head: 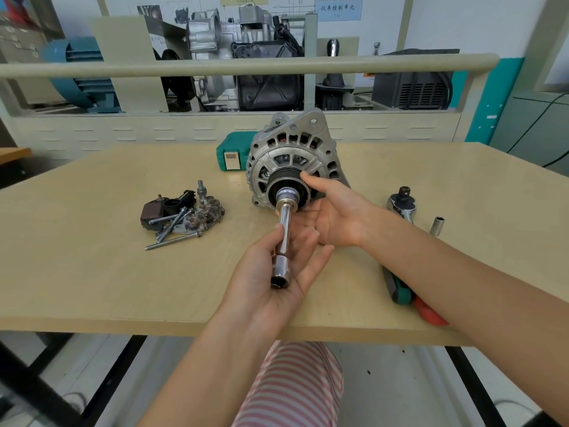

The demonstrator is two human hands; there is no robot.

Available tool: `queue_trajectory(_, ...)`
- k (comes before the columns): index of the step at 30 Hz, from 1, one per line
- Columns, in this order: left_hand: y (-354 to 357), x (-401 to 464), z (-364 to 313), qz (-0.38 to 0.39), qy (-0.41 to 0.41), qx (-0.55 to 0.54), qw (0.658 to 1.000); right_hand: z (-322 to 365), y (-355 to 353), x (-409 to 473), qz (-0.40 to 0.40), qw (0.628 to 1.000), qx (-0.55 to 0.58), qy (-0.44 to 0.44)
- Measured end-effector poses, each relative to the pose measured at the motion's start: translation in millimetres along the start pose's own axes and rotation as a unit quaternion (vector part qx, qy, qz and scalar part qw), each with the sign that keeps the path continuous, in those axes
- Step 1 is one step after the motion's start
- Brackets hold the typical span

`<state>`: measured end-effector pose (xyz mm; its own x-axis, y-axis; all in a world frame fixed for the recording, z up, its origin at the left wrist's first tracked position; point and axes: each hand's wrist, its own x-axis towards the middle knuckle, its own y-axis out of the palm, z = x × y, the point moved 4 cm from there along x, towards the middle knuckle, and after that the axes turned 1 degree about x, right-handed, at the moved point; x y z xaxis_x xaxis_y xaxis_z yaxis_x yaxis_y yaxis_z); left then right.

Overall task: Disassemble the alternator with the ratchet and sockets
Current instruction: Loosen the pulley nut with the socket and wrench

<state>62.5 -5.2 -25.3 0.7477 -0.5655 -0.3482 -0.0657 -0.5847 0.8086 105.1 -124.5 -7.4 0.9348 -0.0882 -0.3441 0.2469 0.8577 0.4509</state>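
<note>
I need the big socket (288, 197) seated square on the pulley nut before any turning, so I keep the extension bar (284, 238) in line with the shaft. My left hand (277, 272) has its grip curled loosely round the bar; my right hand (332, 217) lies open-fingered against the pulley, steadying it. The ratchet (401, 203) waits on the desk (92, 241), just right of my wrist. The alternator (295, 158) stands mid-desk on its edge, pulley toward me, grey ribbed casing, removed bolts and parts (181, 215) heaped to its left.
</note>
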Motion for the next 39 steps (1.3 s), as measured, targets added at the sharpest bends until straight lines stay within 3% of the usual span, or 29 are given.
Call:
queue_trajectory(5, 3.0, 0.9, 4.6, 0.024, -0.044, 0.0, 0.999, -0.5, 0.8, 1.4, 0.017, 0.999, 0.03, 0.008)
queue_trajectory(14, 2.4, 2.9, 0.9, -0.016, 0.038, 0.01, 0.999, 0.1, 0.0, 1.4, 0.007, 1.0, 0.005, 0.001)
queue_trajectory(23, 6.2, -1.2, 3.3, 0.013, -0.042, -0.003, 0.999, -0.7, 0.4, 2.1, 0.023, 0.999, 0.038, 0.014)
queue_trajectory(32, 6.4, 3.4, -5.1, -0.007, 0.026, 0.009, 1.0, -0.4, -0.6, 1.9, 0.013, 1.0, 0.002, 0.006)
queue_trajectory(39, -0.1, 1.6, -12.2, -0.01, -0.021, 0.002, 1.0, 0.1, -1.3, 3.0, 0.014, 1.0, -0.011, 0.005)
